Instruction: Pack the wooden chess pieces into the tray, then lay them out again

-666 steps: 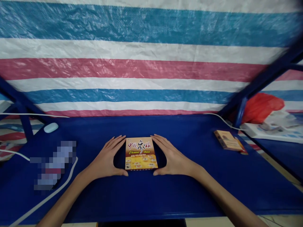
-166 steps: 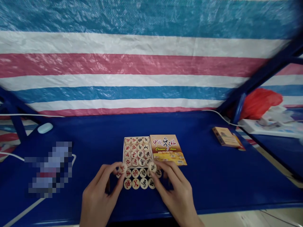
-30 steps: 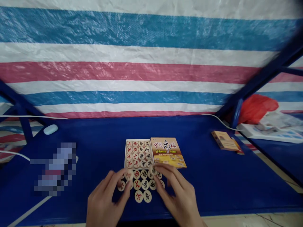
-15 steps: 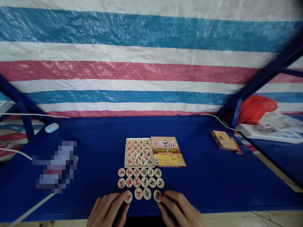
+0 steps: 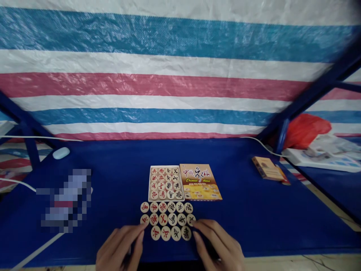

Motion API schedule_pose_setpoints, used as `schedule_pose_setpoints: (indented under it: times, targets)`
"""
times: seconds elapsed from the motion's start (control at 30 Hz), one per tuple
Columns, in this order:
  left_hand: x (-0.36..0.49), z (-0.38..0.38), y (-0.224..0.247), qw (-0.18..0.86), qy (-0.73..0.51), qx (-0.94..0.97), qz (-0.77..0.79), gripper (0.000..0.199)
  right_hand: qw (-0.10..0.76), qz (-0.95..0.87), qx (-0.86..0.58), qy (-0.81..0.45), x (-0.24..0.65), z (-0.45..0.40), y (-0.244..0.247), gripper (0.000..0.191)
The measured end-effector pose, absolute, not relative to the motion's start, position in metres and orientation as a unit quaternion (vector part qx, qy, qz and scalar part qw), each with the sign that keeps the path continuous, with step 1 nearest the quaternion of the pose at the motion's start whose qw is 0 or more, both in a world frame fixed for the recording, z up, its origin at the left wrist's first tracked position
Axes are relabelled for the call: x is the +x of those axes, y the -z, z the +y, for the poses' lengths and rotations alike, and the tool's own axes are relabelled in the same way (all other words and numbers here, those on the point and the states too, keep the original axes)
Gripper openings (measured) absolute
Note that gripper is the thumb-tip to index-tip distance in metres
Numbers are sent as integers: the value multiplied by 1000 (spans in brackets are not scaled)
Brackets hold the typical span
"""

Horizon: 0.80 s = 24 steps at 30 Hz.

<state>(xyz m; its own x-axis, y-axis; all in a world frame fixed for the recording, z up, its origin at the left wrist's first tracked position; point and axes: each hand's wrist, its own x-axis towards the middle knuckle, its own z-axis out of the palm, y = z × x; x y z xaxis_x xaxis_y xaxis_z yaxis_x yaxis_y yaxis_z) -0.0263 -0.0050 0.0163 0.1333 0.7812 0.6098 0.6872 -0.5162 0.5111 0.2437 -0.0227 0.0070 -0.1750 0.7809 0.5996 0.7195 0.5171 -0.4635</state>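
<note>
Round Chinese chess pieces lie face up in rows on the blue table. At the left end of the middle row, the fingertips of my left hand (image 5: 121,244) touch a red-marked piece (image 5: 144,219); its thumb is apart, so the hand is open. My right hand (image 5: 217,242) is also open, its index fingertip at a black-marked piece (image 5: 190,219) at the row's right end. Between the hands is the nearest row, with a red-marked piece (image 5: 155,233) and a black-marked piece (image 5: 186,233) at its ends. A white box tray (image 5: 149,184) behind holds more pieces.
The printed Chinese chess box lid (image 5: 200,182) lies against the tray's right side. A small brown box (image 5: 266,168) is farther right. On the left are a white mouse (image 5: 61,153), a pixelated object (image 5: 66,199) and a white cable (image 5: 42,250).
The end pieces of the nearest row have moved inward, and that row now sits close together. Both hands have let go of them and shifted outward and forward to the middle row's ends.
</note>
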Motion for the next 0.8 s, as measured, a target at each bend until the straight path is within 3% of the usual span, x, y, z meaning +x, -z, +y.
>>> schedule_pose_setpoints:
  times: [0.17, 0.37, 0.57, 0.8]
  targets:
    - [-22, 65, -60, 81, -436, 764, 470, 19, 396, -781, -482, -12, 240, 42, -48, 22]
    - [0, 157, -57, 50, -342, 857, 383, 8, 233, -861, -452, 9, 226, 127, -56, 19]
    - [-6, 165, -30, 33, -327, 866, 377, 9, 233, -859, -456, -6, 230, 133, -35, 19]
    - [-6, 160, -32, 2, -315, 874, 369, 10, 232, -856, -463, -4, 231, 135, -30, 19]
